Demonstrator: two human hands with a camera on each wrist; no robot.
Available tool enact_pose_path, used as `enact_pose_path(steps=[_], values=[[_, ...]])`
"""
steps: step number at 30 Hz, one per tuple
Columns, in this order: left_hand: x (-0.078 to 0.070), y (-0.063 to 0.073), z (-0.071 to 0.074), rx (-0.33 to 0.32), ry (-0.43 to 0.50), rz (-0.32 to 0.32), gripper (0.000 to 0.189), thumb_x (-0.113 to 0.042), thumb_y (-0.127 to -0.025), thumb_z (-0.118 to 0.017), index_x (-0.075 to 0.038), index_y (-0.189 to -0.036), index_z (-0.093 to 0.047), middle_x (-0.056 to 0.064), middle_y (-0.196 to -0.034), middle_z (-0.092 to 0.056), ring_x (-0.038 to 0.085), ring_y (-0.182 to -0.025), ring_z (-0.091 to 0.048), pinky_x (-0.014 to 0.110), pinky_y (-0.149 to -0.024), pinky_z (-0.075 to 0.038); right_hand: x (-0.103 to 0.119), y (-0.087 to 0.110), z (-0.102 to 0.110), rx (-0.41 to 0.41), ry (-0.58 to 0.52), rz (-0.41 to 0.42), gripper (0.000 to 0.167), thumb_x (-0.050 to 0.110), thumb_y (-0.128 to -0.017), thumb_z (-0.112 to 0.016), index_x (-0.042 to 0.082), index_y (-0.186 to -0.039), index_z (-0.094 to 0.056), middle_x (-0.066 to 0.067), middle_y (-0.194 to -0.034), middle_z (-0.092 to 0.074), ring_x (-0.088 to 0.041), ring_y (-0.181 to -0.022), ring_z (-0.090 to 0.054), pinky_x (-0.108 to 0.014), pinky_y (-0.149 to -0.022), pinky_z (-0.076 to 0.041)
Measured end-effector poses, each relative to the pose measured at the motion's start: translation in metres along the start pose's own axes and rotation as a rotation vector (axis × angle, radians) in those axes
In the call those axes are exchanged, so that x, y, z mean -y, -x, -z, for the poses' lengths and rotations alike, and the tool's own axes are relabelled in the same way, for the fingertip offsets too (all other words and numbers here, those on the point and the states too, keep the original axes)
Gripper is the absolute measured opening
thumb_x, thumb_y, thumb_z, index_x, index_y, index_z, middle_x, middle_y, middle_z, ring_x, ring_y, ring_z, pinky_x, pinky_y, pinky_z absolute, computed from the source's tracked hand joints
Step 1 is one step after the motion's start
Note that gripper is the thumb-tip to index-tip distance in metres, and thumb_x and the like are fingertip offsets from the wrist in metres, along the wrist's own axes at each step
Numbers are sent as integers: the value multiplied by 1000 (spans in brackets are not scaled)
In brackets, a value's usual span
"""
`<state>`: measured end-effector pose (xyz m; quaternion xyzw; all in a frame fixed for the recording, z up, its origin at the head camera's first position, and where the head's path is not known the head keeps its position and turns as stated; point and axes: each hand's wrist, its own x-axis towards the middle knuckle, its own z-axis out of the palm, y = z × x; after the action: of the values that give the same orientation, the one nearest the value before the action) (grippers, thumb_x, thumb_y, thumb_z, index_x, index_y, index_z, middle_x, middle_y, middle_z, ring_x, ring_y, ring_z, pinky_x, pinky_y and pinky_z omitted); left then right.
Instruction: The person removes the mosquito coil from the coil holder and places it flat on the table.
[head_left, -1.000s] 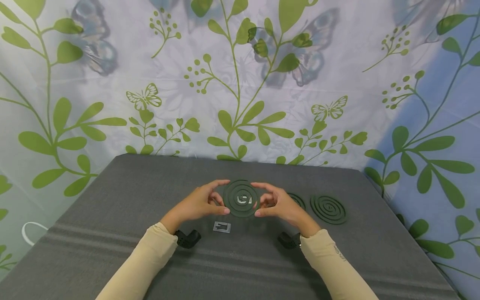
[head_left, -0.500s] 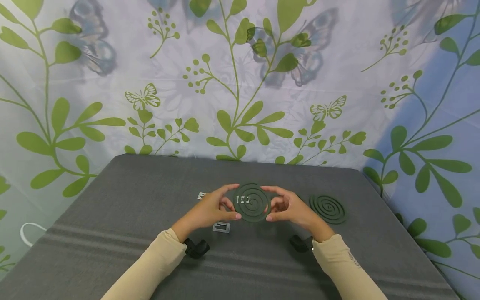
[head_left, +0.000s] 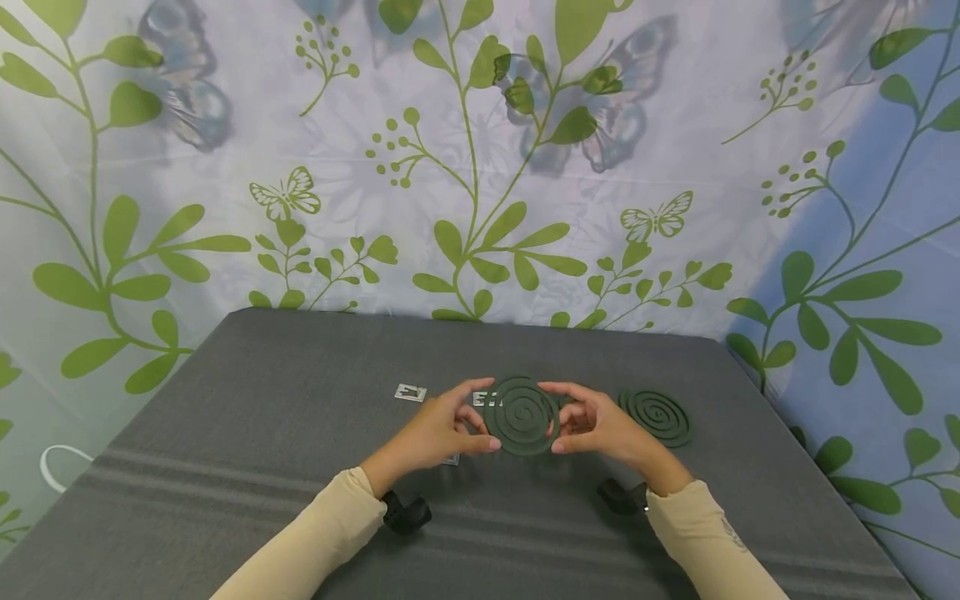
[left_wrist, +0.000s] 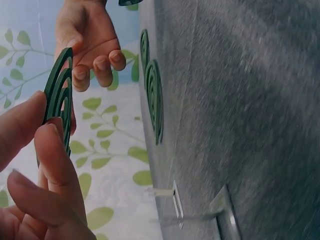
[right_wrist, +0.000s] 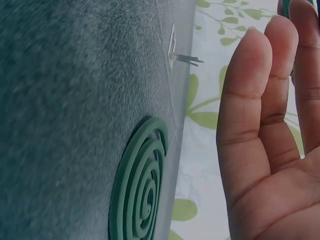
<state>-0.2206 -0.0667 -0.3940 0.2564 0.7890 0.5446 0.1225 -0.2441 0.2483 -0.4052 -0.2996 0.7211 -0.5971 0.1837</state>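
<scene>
A green mosquito coil (head_left: 522, 415) is held up above the table between both hands. My left hand (head_left: 442, 429) pinches its left edge between thumb and fingers. At the opposite edge, my right hand (head_left: 600, 425) pinches it the same way. In the left wrist view the coil (left_wrist: 60, 90) appears nearly edge-on. Three metal coil stands lie on the table: one (head_left: 410, 392) beyond the left hand, one (head_left: 487, 399) just behind the held coil, and one (head_left: 451, 459) mostly hidden by the left hand.
Another green coil (head_left: 657, 417) lies flat on the grey table (head_left: 315, 358), to the right of the right hand. The left wrist view shows a further coil (left_wrist: 144, 50) beyond it. A patterned curtain (head_left: 480, 167) hangs behind the table's far edge.
Both hands have moved right and slightly nearer with the held coil. Stands behind it and the left hand have come into view, while the nearest stand is now mostly covered.
</scene>
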Motion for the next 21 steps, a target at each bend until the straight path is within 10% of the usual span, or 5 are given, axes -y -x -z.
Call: enact_pose_path(steps=[21], values=[[-1, -5, -33, 70, 81, 33, 86, -6, -95, -84, -2, -166, -37, 3, -96, -78, 27, -68, -72, 26, -57, -48, -9, 32, 18, 61, 20, 5, 79, -9, -95, -77, -15, -159, -32, 2, -98, -76, -15, -88, -74, -34, -79, -62]])
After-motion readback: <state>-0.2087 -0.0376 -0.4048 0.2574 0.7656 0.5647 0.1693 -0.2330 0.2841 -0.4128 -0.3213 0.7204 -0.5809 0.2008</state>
